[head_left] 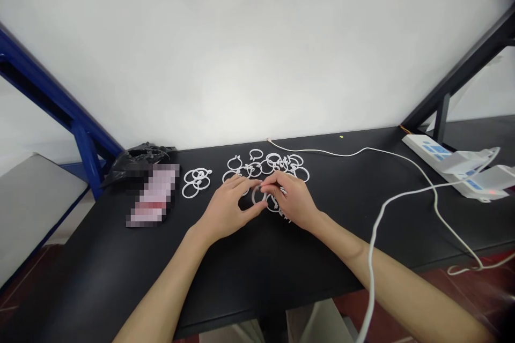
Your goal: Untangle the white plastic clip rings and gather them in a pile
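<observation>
On a black table (257, 268) by a white wall (257, 37), the left hand (227, 207) and right hand (294, 199) both pinched one white ring (258, 196).

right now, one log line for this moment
left hand: pinches ring | right hand: pinches same ring | pile: loose rings behind hands on table | cable: right of hands

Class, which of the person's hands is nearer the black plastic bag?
Left. The left hand lies right of the black plastic bag, apart from it; the right hand lies farther right.
</observation>
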`<state>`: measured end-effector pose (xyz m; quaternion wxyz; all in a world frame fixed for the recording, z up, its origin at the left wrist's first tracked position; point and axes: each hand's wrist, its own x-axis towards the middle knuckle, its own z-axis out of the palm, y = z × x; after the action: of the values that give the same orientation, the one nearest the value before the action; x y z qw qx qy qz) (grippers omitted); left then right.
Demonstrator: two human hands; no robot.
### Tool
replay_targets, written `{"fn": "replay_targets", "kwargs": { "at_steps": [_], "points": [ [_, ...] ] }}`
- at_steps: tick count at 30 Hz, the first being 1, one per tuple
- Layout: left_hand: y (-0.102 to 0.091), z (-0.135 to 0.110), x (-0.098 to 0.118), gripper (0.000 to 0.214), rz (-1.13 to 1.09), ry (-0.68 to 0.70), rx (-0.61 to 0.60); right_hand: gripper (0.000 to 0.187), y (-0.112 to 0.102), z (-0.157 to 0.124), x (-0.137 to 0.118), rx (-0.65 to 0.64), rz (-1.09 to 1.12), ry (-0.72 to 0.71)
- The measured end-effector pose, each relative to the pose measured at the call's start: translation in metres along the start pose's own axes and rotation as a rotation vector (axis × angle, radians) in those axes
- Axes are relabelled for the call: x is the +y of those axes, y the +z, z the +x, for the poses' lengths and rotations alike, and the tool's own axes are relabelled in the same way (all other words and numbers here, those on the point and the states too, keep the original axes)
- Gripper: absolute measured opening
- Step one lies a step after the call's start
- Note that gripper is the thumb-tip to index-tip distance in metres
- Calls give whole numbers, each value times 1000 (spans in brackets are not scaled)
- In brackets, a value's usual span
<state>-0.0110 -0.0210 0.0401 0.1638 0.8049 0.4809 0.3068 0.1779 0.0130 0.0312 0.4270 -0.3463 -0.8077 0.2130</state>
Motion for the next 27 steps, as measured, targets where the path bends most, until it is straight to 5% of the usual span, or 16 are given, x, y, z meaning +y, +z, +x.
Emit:
{"fn": "replay_targets", "kwargs": {
  "at_steps": [6,11,17,23,27],
  "points": [
    [-6,3,-14,36,147,-85,200,21,-8,3,9,82,-131,76],
    [-18,2,-46,42,477,-378,379,25,-21,10,18,2,-280,132],
    [-23,-6,-69,48,652,-607,292,14,-33,12,16,-379,-240,27],
    [-21,-6,-70,52,647,-657,230,29,-37,11,21,-446,-238,-38],
    [-22,-4,-63,50,630,-611,275,21,-35,11,24,-450,-254,-39]
  ]
}}
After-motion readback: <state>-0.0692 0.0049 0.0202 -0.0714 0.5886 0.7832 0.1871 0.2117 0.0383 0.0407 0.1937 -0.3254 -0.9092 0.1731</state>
